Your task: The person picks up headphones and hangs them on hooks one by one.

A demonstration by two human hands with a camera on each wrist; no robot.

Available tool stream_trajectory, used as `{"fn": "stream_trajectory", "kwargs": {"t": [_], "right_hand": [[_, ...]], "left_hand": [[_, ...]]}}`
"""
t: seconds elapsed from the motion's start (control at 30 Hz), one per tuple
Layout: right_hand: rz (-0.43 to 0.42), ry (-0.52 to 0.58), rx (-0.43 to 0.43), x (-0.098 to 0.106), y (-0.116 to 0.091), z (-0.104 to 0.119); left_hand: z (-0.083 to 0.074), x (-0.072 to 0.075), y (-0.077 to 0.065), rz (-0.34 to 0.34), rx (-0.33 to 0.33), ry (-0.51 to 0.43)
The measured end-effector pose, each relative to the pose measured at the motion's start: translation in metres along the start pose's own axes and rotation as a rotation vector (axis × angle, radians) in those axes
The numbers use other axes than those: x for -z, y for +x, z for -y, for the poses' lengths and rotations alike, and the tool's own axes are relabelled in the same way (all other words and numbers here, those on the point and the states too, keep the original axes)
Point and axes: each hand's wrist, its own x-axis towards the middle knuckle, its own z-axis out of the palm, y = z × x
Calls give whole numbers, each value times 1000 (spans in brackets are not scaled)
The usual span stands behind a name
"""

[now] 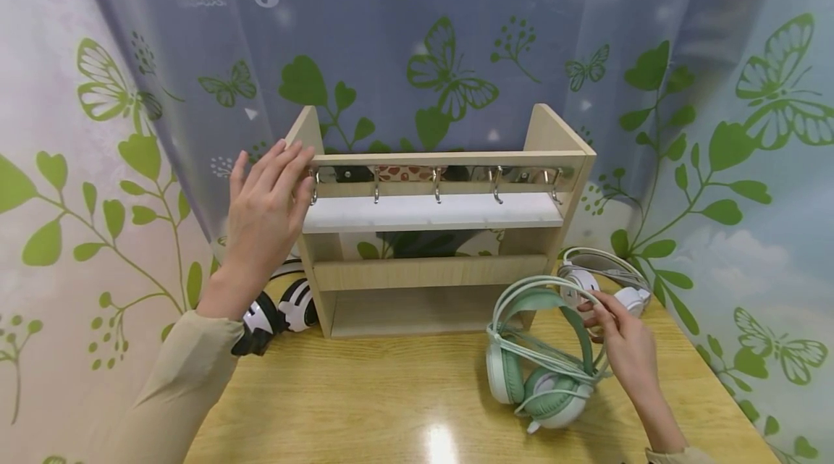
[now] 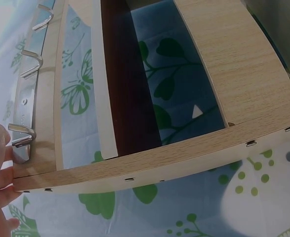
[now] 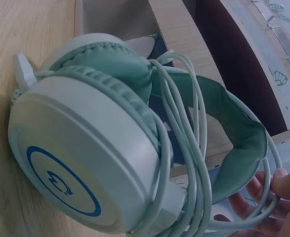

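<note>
Mint-green and white headphones [image 1: 550,348] hang tilted from my right hand [image 1: 622,337], whose thumb and fingers pinch the thin outer band at the top. Their pale cable is bundled around the ear cups, and a short microphone boom sticks out low. In the right wrist view, one ear cup [image 3: 85,158] shows a blue ring logo. My left hand [image 1: 263,211] rests its straight fingers on the upper left corner of a light wooden shelf [image 1: 430,272]. Metal hooks [image 1: 437,185] run along the shelf's top rail; the leftmost hook [image 2: 22,133] is right beside the left fingers.
Black-and-white headphones [image 1: 287,312] lie left of the shelf, partly behind my left forearm. White headphones [image 1: 628,294] with a coiled cable lie to its right. The shelf stands at the back of a yellow wooden table [image 1: 365,399], before a patterned curtain [image 1: 365,37].
</note>
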Motion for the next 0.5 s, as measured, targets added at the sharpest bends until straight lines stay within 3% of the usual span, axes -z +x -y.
{"fn": "stream_trajectory", "kwargs": {"t": [0.5], "right_hand": [[-37, 4, 17, 7, 7, 5]], "left_hand": [[1, -1, -1, -3, -1, 2]]}}
